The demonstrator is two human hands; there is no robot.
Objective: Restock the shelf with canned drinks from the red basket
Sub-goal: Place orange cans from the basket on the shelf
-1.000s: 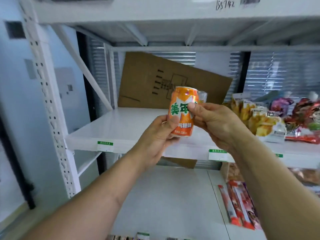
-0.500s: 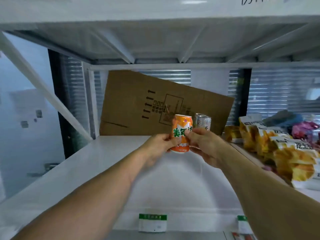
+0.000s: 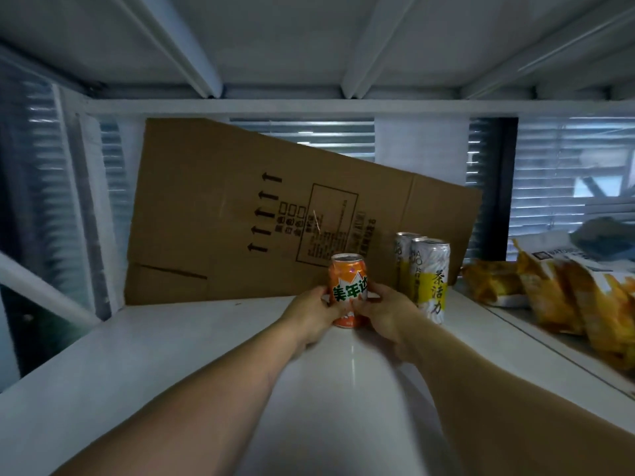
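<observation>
An orange can (image 3: 347,285) with green lettering stands upright on the white shelf (image 3: 171,355), deep toward the back. My left hand (image 3: 309,316) grips its left side and my right hand (image 3: 385,312) grips its right side, fingers curled round it. Just to the right stand two tall white-and-yellow cans (image 3: 429,276), one behind the other. The red basket is out of view.
A flattened cardboard box (image 3: 223,218) leans against the back of the shelf behind the cans. Yellow snack bags (image 3: 567,297) lie on the shelf at the right. The upper shelf's underside with its ribs (image 3: 309,39) hangs low overhead. Window blinds show behind.
Both hands carried the orange can from in front of the shelf inward and down onto the shelf surface beside the tall cans. The camera has moved closer and lower into the shelf bay.
</observation>
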